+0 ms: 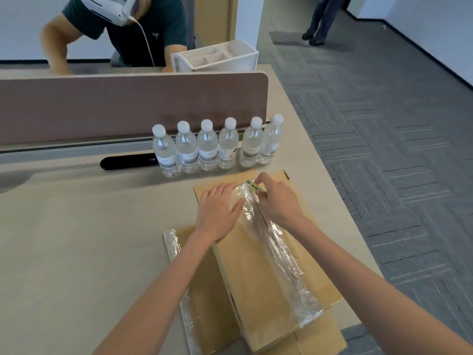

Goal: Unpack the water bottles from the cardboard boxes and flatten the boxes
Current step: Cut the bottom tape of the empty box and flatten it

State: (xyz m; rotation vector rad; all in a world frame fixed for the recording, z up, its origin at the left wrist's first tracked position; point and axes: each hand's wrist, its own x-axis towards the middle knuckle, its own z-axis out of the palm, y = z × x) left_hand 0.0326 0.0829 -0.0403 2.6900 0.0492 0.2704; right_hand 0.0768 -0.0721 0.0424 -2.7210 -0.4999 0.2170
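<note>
Mostly blurred bottle labels (208, 154), left hand (217, 210) flat on taped box (266, 272), unprinted

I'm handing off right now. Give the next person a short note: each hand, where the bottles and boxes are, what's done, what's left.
Left hand: flat, palm down, pressing the far end of the sealed cardboard box.
Right hand: fingers closed on a small cutter at the far end of the clear tape strip running along the box top.
Six water bottles stand upright in a row against the desk divider.
Flattened cardboard lies beneath the box.
Done: six bottles out, cardboard under the box flat.
Left: cut the tape, open the box, empty it if it holds bottles, flatten it.
</note>
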